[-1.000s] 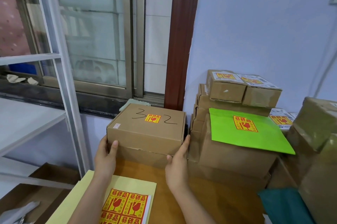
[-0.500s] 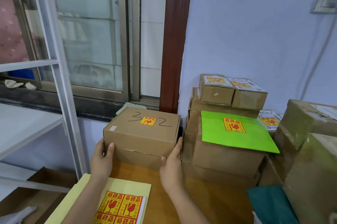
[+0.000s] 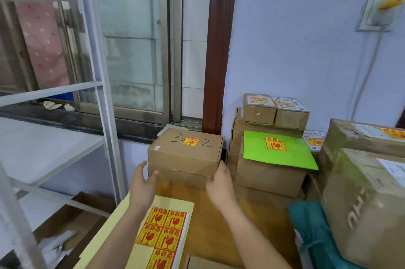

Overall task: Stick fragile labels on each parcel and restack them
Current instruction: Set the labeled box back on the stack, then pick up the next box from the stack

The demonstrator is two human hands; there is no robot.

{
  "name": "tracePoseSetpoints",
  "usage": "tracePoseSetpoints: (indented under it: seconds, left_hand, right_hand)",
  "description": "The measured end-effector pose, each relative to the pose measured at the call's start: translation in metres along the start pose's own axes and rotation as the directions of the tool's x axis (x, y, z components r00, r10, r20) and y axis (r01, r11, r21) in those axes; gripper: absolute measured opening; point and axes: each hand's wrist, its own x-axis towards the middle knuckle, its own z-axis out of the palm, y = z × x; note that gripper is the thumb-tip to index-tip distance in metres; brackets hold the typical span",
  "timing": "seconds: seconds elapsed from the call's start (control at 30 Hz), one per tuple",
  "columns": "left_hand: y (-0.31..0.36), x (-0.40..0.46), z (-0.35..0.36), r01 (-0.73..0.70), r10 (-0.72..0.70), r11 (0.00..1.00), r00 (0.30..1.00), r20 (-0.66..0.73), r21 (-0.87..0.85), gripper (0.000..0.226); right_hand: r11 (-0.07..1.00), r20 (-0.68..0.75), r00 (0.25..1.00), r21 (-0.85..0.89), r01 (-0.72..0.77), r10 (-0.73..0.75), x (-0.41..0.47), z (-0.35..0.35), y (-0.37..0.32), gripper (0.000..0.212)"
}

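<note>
A: Starting from the left, what is each hand doing?

B: The left hand point(image 3: 143, 183) presses the left end of the cardboard box marked "3 2" point(image 3: 186, 152), fingers nearly straight, thumb on the front face. The right hand point(image 3: 220, 183) presses the right end the same way. The box sits on a second box point(image 3: 182, 177) at the back of the wooden surface point(image 3: 219, 220), under the window.

A: Is it labelled?

B: Yes, a fragile label point(image 3: 191, 142) is stuck on its lid. The label sheet point(image 3: 163, 231) lies below the left hand.

A: How should it be settled well?

B: I'd square its edges flush with the box beneath, push evenly from both ends, and keep it off the neighbouring parcel stack point(image 3: 263, 172) with the green envelope point(image 3: 276, 150).
</note>
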Motion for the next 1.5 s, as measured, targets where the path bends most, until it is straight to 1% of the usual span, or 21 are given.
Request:
tracePoseSetpoints:
  seconds: [0.07,0.13,0.37,0.47,0.6,0.7,0.83,0.93,1.07,1.2,1.33,1.5]
  left_hand:
    - [0.005,-0.018,-0.005,-0.031,0.03,0.999,0.999,0.018,0.012,0.047]
    - [0.006,-0.035,-0.009,-0.061,0.059,0.998,0.997,0.051,0.033,0.041]
    - [0.016,-0.102,-0.025,-0.13,0.126,0.991,0.98,0.152,0.015,0.012]
    - [0.017,-0.13,-0.031,-0.135,0.131,0.991,0.97,0.202,0.001,0.013]
    - [0.012,-0.162,-0.039,-0.118,0.117,0.993,0.959,0.258,-0.01,0.015]
    - [0.006,-0.182,-0.046,-0.112,0.105,0.994,0.951,0.292,0.007,0.017]
    - [-0.005,-0.204,-0.054,-0.098,0.079,0.994,0.934,0.349,0.039,0.015]
    - [-0.013,-0.215,-0.057,-0.036,0.016,0.999,0.916,0.4,0.041,0.017]
    - [-0.014,-0.223,-0.057,0.058,-0.055,0.998,0.908,0.415,0.004,0.022]
    - [-0.01,-0.233,-0.055,0.103,-0.076,0.994,0.897,0.434,-0.038,0.02]
    - [-0.008,-0.239,-0.056,0.16,-0.112,0.984,0.899,0.424,-0.079,0.018]
    - [-0.006,-0.24,-0.057,0.254,-0.177,0.957,0.893,0.414,-0.138,0.022]
  right_hand:
    - [0.999,-0.002,0.999,0.0,0.033,-0.033,-0.014,-0.01,-0.002,0.047]
    - [0.998,0.017,0.998,-0.016,0.069,-0.068,-0.031,-0.021,-0.003,0.038]
    - [0.986,-0.008,0.986,-0.005,0.169,-0.169,-0.099,-0.064,0.002,0.026]
    - [0.975,-0.017,0.975,0.008,0.221,-0.221,-0.131,-0.084,0.013,0.024]
    - [0.969,-0.024,0.969,0.008,0.245,-0.245,-0.171,-0.107,0.036,0.023]
    - [0.977,-0.026,0.976,0.003,0.214,-0.214,-0.197,-0.119,0.057,0.026]
    - [0.988,-0.077,0.985,-0.018,0.154,-0.155,-0.225,-0.126,0.087,0.028]
    - [0.995,-0.088,0.991,-0.007,0.104,-0.104,-0.242,-0.122,0.104,0.028]
    - [0.997,-0.089,0.993,-0.026,0.077,-0.079,-0.257,-0.114,0.111,0.029]
    - [0.999,-0.132,0.991,-0.029,0.015,-0.018,-0.265,-0.111,0.115,0.033]
    - [0.998,-0.133,0.989,0.016,-0.066,0.068,-0.272,-0.108,0.12,0.036]
    - [0.964,-0.131,0.964,0.159,-0.211,0.233,-0.277,-0.105,0.117,0.031]
